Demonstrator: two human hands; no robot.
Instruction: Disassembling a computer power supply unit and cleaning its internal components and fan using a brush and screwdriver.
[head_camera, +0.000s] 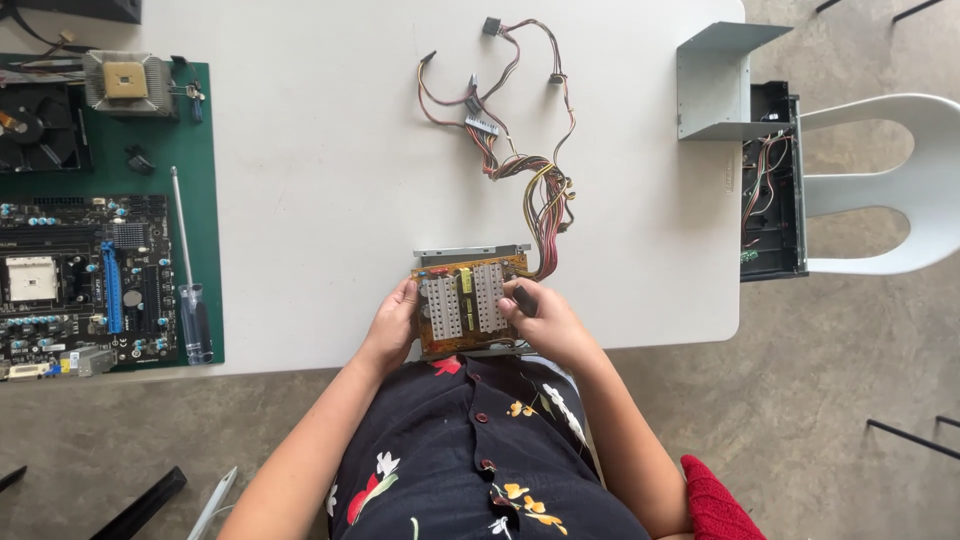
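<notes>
Yellow circuit board sits clamped between left hand and right hand fingers.

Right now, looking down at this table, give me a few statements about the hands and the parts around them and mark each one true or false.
1. Both hands hold the circuit board at the table's near edge. True.
2. The left hand holds the screwdriver. False: the screwdriver lies untouched on the green mat.
3. A bundle of coloured wires runs from the board. True.
4. The motherboard lies to the right of the hands. False: it lies on the left.
5. The right hand grips a small dark object. True.
</notes>
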